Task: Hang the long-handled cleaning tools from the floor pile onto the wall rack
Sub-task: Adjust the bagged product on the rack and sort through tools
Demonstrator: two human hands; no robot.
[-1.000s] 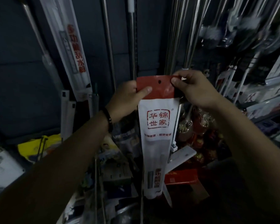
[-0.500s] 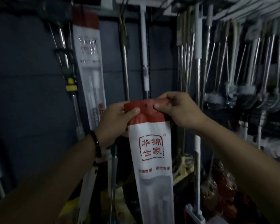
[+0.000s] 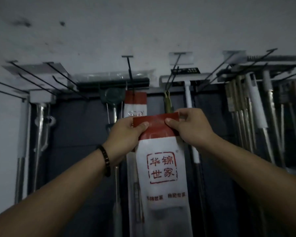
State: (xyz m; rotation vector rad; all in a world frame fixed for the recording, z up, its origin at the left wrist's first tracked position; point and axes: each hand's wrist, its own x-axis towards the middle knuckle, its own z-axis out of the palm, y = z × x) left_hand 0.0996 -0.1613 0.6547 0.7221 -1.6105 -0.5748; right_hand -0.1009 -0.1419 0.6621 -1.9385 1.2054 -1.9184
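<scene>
Two grips, left grip (image 3: pixel 126 132) and right grip (image 3: pixel 193 127), pinch the red top of the bag (image 3: pixel 162 168) below the hooks (image 3: pixel 129 71); its bottom is cut off, and what is inside is hard to see.

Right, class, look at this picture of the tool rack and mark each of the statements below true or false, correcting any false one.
1. The left hand and right hand both pinch the red top of the package. True.
2. The package hangs on the rack with no hand on it. False: both hands hold it, its top below the wire hooks.
3. The dark bracelet sits on the right wrist. False: it is on the left wrist.
4. A second package with a red top hangs on the rack behind. True.
</scene>
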